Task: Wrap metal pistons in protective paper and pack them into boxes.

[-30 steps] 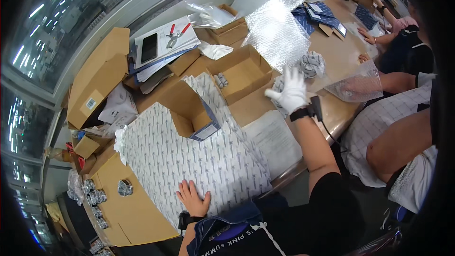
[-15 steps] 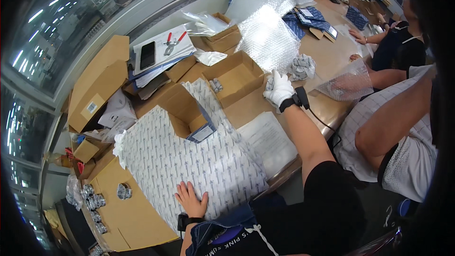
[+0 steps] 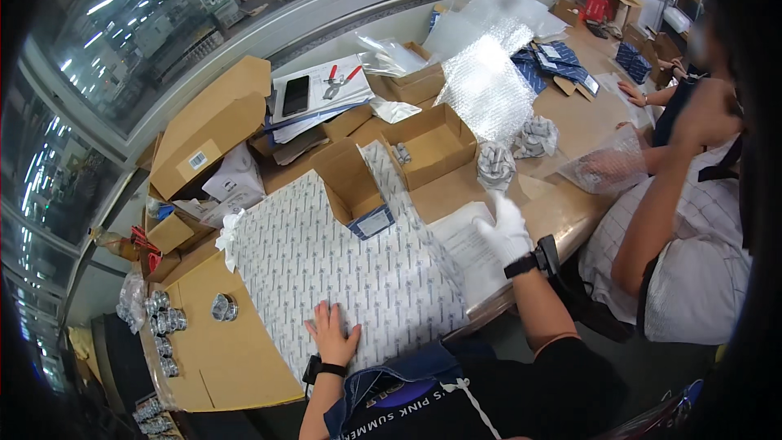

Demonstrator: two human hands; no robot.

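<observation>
My bare left hand (image 3: 332, 336) lies flat, fingers spread, on a stack of white patterned wrapping paper (image 3: 358, 277). Over the papers to the right hovers my right hand (image 3: 507, 232) in a white glove, its thumb and fingers apart and nothing in them. Just beyond its fingertips sits a paper-wrapped bundle (image 3: 495, 166). A second paper-wrapped bundle (image 3: 536, 137) stands right behind it. Beside the gloved hand are printed sheets (image 3: 468, 248), partly under the hand. An open cardboard box (image 3: 346, 183) stands at the far edge of the wrapping paper.
Another open box (image 3: 440, 147) holds small grey pieces. Round metal parts (image 3: 223, 307) stand on cardboard at the left. Bubble wrap (image 3: 489, 85), pliers (image 3: 338, 85) and a phone (image 3: 296, 95) lie farther back. At the right, a person handles a bubble-wrap bag (image 3: 603, 165).
My right hand has let go of a paper-wrapped bundle, left beside the other one, and drawn back toward me. My left hand stays on the paper. The whole view has shifted.
</observation>
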